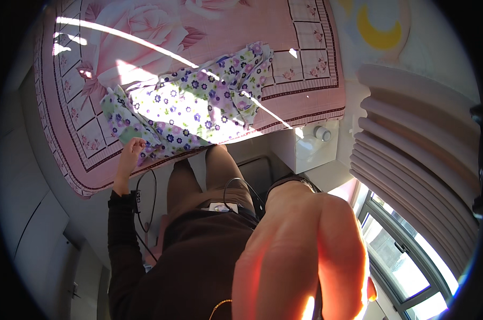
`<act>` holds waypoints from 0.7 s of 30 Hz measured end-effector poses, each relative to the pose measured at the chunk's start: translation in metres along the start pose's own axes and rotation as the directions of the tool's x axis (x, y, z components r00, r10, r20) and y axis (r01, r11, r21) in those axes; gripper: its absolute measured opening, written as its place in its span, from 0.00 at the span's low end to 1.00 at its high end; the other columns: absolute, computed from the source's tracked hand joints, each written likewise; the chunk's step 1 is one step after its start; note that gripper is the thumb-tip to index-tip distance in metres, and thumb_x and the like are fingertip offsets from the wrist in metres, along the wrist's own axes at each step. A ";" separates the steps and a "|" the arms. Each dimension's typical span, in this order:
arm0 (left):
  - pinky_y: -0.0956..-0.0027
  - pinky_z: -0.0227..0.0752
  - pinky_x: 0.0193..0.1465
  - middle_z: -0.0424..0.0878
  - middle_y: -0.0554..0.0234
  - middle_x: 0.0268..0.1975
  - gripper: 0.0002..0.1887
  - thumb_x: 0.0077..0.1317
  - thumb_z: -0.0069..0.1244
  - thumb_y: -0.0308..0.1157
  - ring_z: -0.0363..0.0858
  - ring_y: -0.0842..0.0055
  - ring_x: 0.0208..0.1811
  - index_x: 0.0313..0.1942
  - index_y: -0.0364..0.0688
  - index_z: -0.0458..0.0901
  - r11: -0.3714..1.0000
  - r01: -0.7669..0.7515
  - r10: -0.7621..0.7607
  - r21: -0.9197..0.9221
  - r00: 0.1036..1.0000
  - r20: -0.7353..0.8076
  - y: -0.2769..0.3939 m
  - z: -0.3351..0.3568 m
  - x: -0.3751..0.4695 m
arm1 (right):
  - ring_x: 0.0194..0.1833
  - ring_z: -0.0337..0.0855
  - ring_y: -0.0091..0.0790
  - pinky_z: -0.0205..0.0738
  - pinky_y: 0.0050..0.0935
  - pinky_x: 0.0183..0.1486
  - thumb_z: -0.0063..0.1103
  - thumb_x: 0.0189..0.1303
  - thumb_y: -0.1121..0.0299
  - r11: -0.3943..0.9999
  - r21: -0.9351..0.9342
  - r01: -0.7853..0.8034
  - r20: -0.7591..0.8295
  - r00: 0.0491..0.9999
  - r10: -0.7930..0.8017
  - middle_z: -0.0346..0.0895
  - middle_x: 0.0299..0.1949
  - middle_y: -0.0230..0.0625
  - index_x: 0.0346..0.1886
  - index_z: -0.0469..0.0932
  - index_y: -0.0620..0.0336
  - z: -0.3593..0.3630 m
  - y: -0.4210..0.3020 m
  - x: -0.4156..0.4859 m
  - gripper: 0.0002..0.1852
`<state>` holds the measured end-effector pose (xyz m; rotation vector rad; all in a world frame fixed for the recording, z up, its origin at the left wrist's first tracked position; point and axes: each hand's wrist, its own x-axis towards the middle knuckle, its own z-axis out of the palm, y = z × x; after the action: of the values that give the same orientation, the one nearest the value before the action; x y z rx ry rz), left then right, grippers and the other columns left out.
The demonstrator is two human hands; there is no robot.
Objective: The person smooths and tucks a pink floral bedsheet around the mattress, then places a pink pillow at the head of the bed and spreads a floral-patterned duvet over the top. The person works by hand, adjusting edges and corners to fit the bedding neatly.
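A crumpled cloth with purple flowers (181,108), possibly a garment, lies along the near edge of the bed. Over its left end, by a plain green patch, is my left hand (130,154). Its fingers are curled in, and nothing shows between them. Whether it touches the cloth is unclear. My right hand (297,240) is raised very close to the camera, large and blurred at the lower right, with sunlight glowing through its edges. Its fingertips run out of clear sight, so any hold is hidden.
A pink rose-print bedspread (241,20) covers the bed. Right of it stands a white bedside cabinet (317,154) with a small white round-ended object (322,133) on top. A gathered curtain (409,160) hangs beside the window (401,248). Black cables (153,200) hang near my body.
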<state>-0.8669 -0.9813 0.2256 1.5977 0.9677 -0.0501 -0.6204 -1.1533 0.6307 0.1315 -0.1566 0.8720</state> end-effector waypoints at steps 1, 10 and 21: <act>0.73 0.70 0.45 0.79 0.62 0.37 0.06 0.69 0.44 0.24 0.76 0.77 0.38 0.42 0.36 0.77 0.997 -0.015 0.015 0.071 1.000 0.005 0.006 0.007 0.006 | 0.32 0.84 0.44 0.84 0.34 0.36 0.56 0.69 0.62 0.999 0.010 0.034 0.046 0.998 -0.034 0.74 0.44 0.62 0.42 0.77 0.64 -0.009 -0.008 0.005 0.13; 0.66 0.73 0.44 0.82 0.55 0.41 0.08 0.67 0.46 0.25 0.82 0.65 0.41 0.46 0.36 0.76 0.942 -0.066 0.037 0.328 0.995 0.093 0.021 0.088 0.091 | 0.34 0.86 0.48 0.85 0.38 0.33 0.55 0.70 0.62 0.996 0.033 -0.082 -0.027 0.996 0.083 0.77 0.41 0.67 0.45 0.73 0.64 -0.035 -0.083 0.040 0.13; 0.58 0.66 0.65 0.71 0.53 0.63 0.26 0.63 0.50 0.30 0.70 0.58 0.65 0.63 0.45 0.69 0.784 0.007 0.024 0.621 0.999 -0.041 -0.026 0.145 0.293 | 0.42 0.84 0.60 0.84 0.46 0.43 0.58 0.68 0.62 0.996 -0.063 -0.061 0.252 0.965 0.074 0.73 0.48 0.69 0.46 0.75 0.64 -0.162 -0.140 0.104 0.14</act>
<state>-0.6240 -0.9434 0.0080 2.2200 1.0402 -0.3638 -0.4333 -1.1350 0.4843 0.1883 -0.4272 0.9162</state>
